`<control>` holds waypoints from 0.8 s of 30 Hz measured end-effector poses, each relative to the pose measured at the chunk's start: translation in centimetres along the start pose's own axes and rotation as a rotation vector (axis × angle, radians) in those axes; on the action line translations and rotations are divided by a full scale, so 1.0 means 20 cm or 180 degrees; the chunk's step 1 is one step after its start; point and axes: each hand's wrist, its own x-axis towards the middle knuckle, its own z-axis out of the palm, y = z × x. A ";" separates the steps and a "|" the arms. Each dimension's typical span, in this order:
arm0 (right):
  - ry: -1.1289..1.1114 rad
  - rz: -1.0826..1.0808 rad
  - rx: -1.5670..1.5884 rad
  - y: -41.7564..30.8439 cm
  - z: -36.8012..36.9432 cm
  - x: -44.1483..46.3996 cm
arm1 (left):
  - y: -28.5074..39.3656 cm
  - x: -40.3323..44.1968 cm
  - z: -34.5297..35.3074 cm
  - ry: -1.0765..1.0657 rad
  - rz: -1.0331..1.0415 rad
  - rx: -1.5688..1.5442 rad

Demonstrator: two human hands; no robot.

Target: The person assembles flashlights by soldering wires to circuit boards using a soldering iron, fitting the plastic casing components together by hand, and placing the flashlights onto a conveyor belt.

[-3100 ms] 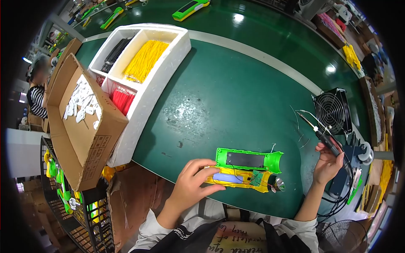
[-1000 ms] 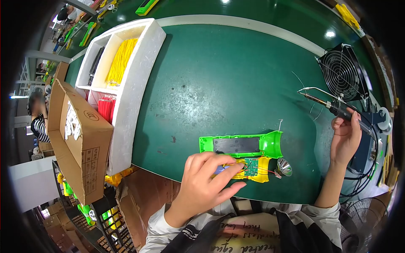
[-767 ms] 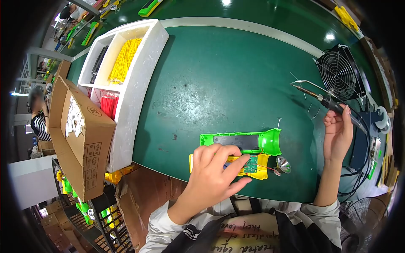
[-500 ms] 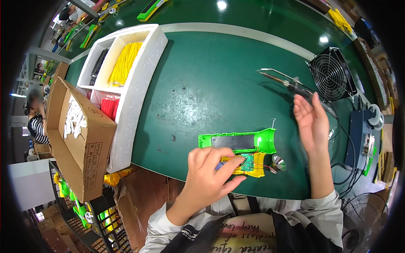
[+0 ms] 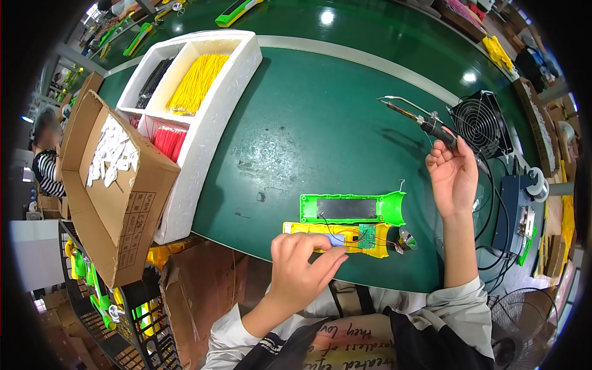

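Note:
My left hand is closed at the near edge of the yellow shell, its fingertips by a blue battery; what it pinches, if anything, is hidden. A green circuit board with wires lies in the shell's right part. Just beyond lies the green shell with a black panel inside. A round silver reflector sits at the right end, wired to the yellow shell. My right hand grips a soldering iron above the table, tip pointing up-left.
A white foam box with black, yellow and red wires stands left, beside a cardboard box of white parts. A black fan and a blue soldering station are at right. Another person sits far left. A black crate is lower left.
Compared with the earlier frames, my left hand has drawn back toward the near edge, uncovering more of the battery and yellow shell. My right hand with the iron has come left.

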 end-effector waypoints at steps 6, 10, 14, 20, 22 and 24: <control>0.0046 0.0899 0.0089 0.05 0.02 0.11 | 0.02 -0.01 0.03 0.0232 -0.0062 -0.0080; -0.0007 0.0961 0.0031 0.07 0.11 0.14 | 0.02 0.00 0.03 0.0215 -0.0016 -0.0038; -0.0357 0.0550 -0.0090 0.02 0.07 0.10 | 0.01 0.03 0.02 0.0124 0.0170 -0.0037; -0.0139 -0.0403 -0.0612 -0.14 0.05 -0.17 | -0.01 0.01 0.04 0.0144 0.0142 -0.0126; 0.0032 -0.0797 -0.0903 -0.17 0.01 -0.24 | -0.01 0.02 0.04 0.0127 0.0107 -0.0150; 0.0082 -0.0920 -0.1151 -0.19 -0.02 -0.27 | -0.01 0.02 0.04 0.0098 0.0112 -0.0147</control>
